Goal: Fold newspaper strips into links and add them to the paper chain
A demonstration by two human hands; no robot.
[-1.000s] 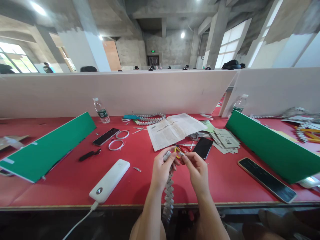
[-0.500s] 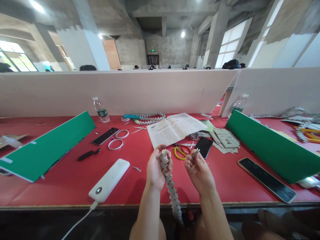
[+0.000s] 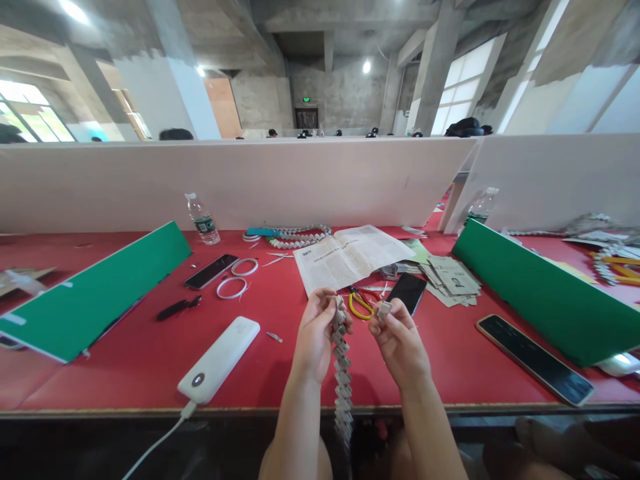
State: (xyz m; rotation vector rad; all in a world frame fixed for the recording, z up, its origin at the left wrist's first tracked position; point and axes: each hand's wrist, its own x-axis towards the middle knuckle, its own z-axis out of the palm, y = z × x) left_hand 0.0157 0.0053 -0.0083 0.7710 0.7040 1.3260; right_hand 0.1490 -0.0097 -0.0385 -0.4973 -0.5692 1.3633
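My left hand point(image 3: 316, 330) is closed on the upper end of a folded-paper chain point(image 3: 343, 377), a zigzag strip of grey-white links. Its lower part hangs down past the table's front edge. To the right, my right hand point(image 3: 403, 340) pinches a small folded paper piece point(image 3: 384, 309) between thumb and fingers. A gap separates this piece from the chain. Just beyond the hands lie yellow-and-red handled pliers point(image 3: 361, 305) and a dark phone point(image 3: 409, 293). An opened printed sheet point(image 3: 350, 257) lies farther back.
Paper slips point(image 3: 454, 280) lie at right, near a green divider point(image 3: 545, 293) and a phone point(image 3: 533, 359). At left are a white power bank point(image 3: 219, 360) with a cable, white rings point(image 3: 231, 288), a black tool point(image 3: 177, 308) and another green divider point(image 3: 100, 293). A bottle point(image 3: 203, 220) stands behind.
The chain's top end has turned and shifted slightly right in my left hand, and its tail hangs straighter. The small folded piece has been turned in my right fingers, showing its broader face.
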